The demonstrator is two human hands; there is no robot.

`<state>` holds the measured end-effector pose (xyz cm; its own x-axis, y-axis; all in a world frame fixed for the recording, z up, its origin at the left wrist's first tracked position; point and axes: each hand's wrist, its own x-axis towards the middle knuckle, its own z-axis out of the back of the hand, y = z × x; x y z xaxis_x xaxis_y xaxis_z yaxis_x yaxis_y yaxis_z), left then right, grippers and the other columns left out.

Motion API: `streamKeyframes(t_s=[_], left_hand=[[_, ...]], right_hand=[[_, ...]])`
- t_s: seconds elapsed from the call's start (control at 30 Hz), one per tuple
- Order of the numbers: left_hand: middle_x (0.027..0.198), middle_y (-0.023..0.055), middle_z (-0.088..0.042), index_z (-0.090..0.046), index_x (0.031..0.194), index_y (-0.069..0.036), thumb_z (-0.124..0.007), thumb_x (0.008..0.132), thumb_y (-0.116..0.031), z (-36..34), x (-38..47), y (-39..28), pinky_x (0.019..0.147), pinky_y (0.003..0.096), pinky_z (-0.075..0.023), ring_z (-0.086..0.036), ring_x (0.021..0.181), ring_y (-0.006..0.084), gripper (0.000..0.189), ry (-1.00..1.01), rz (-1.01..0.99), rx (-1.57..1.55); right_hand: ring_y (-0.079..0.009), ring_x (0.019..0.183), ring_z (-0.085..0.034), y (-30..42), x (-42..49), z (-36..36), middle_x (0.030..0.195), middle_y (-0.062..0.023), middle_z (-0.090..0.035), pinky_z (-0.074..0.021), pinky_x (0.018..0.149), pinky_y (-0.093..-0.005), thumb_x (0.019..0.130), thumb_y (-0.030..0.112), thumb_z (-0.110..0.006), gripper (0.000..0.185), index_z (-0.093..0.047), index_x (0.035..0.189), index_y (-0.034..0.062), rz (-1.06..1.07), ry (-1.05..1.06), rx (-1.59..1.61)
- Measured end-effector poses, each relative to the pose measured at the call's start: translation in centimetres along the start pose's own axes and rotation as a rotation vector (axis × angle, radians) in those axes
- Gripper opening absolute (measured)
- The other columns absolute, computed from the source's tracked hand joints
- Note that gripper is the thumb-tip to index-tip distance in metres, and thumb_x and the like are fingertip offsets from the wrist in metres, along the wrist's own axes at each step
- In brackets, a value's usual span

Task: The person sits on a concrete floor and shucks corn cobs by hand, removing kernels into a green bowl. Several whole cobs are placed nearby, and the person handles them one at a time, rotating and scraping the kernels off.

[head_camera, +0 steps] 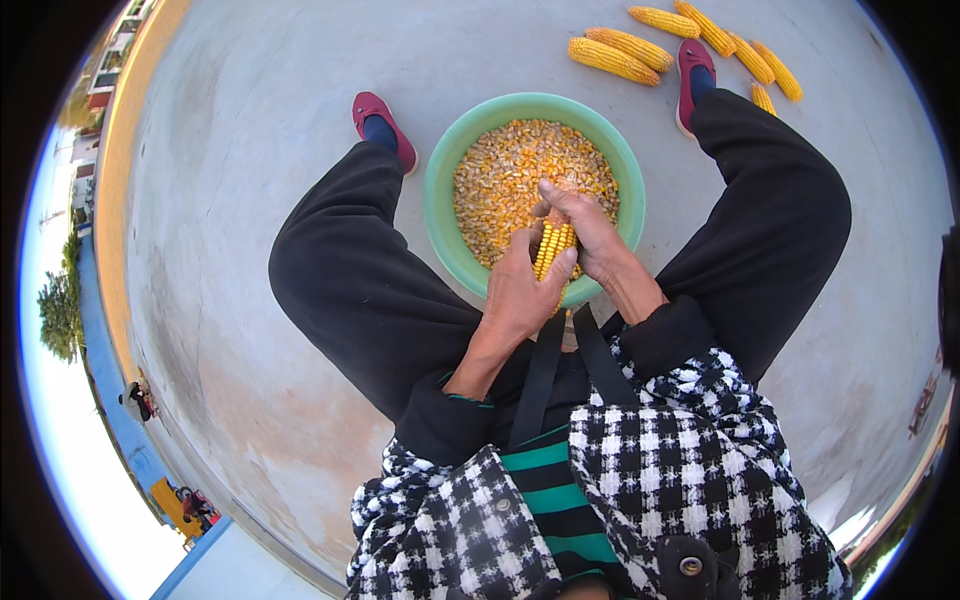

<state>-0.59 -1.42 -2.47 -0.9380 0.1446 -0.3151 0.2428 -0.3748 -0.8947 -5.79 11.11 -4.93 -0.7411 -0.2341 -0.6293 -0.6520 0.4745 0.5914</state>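
A partly shelled ear of yellow corn (555,244) is held over the near side of a green plastic basin (439,202). My left hand (525,281) grips its lower part, where kernels still cover the cob. Around the upper, bare end of the same ear closes my right hand (585,229), its thumb pointing up and left. Loose corn kernels (502,180), yellow and pale, fill much of the basin. The bottom tip of the ear shows just below my left hand, near the basin's rim.
Two ears of corn (611,60) lie on the concrete floor (247,112) beyond the basin. Several more ears (750,58) lie around my right shoe (694,82). My left shoe (382,131) is left of the basin. My bent legs flank it.
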Motion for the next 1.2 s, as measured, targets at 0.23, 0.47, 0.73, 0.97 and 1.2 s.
streamKeyframes(t_s=[0.23,0.47,0.73,0.97,1.2], left_hand=[[0.083,0.0101,-0.062,-0.055,0.098,0.003,-0.048,0.097,-0.049,-0.3,1.0,1.6,0.069,0.0288,-0.0478,-0.060,0.079,0.0147,0.053,0.090,0.014,-0.259],[0.084,0.0083,-0.061,-0.057,0.106,0.004,-0.034,0.103,-0.042,-0.4,0.8,1.0,0.067,0.0282,-0.0478,-0.059,0.076,0.0132,0.051,0.108,0.041,-0.425],[0.091,0.0060,-0.060,-0.056,0.109,0.004,-0.038,0.104,-0.034,0.3,0.6,0.3,0.071,0.0266,-0.0474,-0.057,0.081,0.0105,0.042,0.170,0.088,-0.403],[0.090,0.0063,-0.061,-0.057,0.106,0.004,-0.038,0.104,-0.031,-0.9,0.7,-0.1,0.070,0.0274,-0.0478,-0.058,0.081,0.0104,0.040,0.004,0.079,-0.576],[0.081,0.0035,-0.058,-0.059,0.100,0.003,-0.042,0.102,-0.038,1.3,0.0,-0.8,0.063,0.0262,-0.0444,-0.053,0.072,0.0088,0.045,0.190,0.175,-0.325]], right_hand=[[-0.0175,0.072,-0.062,0.0,-0.6,-0.7,0.084,-0.0098,-0.062,-0.0538,0.071,-0.0312,0.090,0.036,-0.064,0.034,-0.058,0.081,0.0036,0.077,0.082,0.190],[-0.0218,0.080,-0.065,-0.3,-0.6,-0.5,0.083,-0.0146,-0.065,-0.0548,0.076,-0.0355,0.093,0.030,-0.058,0.027,-0.055,0.077,0.0082,0.021,0.206,0.192],[-0.0218,0.071,-0.064,0.1,-0.1,-0.3,0.077,-0.0109,-0.061,-0.0555,0.066,-0.0352,0.089,0.026,-0.063,0.023,-0.056,0.092,0.0040,-0.016,-0.025,0.349],[-0.0230,0.062,-0.064,0.2,0.1,0.1,0.071,-0.0075,-0.057,-0.0553,0.059,-0.0369,0.088,0.023,-0.065,0.021,-0.054,0.089,0.0058,-0.029,-0.076,0.279],[-0.0226,0.058,-0.062,0.6,0.6,0.5,0.067,-0.0059,-0.055,-0.0570,0.060,-0.0413,0.089,0.023,-0.062,0.020,-0.052,0.085,0.0056,0.057,-0.095,0.433]])
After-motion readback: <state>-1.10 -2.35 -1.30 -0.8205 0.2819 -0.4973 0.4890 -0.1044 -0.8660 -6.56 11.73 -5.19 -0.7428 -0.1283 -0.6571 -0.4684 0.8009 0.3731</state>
